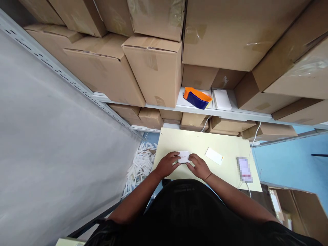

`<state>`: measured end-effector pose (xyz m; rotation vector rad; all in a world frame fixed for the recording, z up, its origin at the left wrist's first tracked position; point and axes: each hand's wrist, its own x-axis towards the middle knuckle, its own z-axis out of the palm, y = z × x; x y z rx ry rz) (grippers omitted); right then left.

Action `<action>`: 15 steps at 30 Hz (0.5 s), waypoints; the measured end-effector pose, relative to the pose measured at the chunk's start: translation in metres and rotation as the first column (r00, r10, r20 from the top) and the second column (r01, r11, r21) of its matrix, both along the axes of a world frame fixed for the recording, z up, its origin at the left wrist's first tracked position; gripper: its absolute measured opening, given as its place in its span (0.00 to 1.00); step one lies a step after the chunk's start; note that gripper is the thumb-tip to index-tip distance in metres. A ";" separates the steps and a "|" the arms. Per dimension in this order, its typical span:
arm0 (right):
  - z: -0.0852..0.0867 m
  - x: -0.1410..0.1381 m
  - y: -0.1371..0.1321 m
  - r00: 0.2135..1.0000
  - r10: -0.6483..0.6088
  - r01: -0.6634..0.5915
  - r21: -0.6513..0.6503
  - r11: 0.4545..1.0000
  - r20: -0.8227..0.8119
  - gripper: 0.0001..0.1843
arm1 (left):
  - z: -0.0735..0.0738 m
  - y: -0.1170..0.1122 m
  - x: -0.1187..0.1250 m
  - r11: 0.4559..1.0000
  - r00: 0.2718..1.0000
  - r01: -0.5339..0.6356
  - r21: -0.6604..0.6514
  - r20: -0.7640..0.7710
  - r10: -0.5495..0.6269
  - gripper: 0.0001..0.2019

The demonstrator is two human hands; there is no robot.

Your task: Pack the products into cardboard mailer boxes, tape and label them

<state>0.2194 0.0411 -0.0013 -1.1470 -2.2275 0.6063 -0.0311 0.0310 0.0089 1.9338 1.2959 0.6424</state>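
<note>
Between my two hands is a small white box (pixel 183 156) with faint print on its top, close above or on the pale yellow table (pixel 176 136). My left hand (pixel 167 164) grips its left end, thumb in front and fingers behind. At its right end, my right hand (pixel 198 165) holds it in the same way. To the right of my right hand lies a flat white card-like piece (pixel 214 156) with a small orange mark at one corner. What is under the small box is hidden.
A blurred phone-like device (pixel 244 169) lies at the table's right, near white cables. Cardboard boxes (pixel 159 68) fill the shelves ahead. An orange and blue band-shaped object (pixel 197 98) sits on the shelf edge. White strips (pixel 140 164) litter the floor at left; an open carton (pixel 302 212) stands at right.
</note>
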 end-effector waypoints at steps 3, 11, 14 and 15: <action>-0.002 0.000 -0.001 0.999 0.018 -0.018 0.000 1.000 0.038 0.11 | -0.001 0.000 0.002 1.000 0.999 0.017 0.016 -0.029 -0.017 0.14; -0.011 0.004 -0.006 0.995 -0.060 0.047 -0.161 0.986 -0.079 0.14 | -0.014 -0.017 0.010 0.990 0.985 -0.113 -0.082 0.122 0.122 0.29; -0.022 0.004 -0.010 0.959 -0.207 0.102 -0.445 0.890 -0.196 0.21 | -0.026 -0.022 0.017 0.883 0.892 -0.265 -0.388 0.250 0.377 0.40; -0.026 0.003 -0.010 0.949 -0.217 0.069 -0.521 0.851 -0.229 0.21 | -0.029 -0.022 0.019 0.846 0.871 -0.246 -0.473 0.274 0.407 0.40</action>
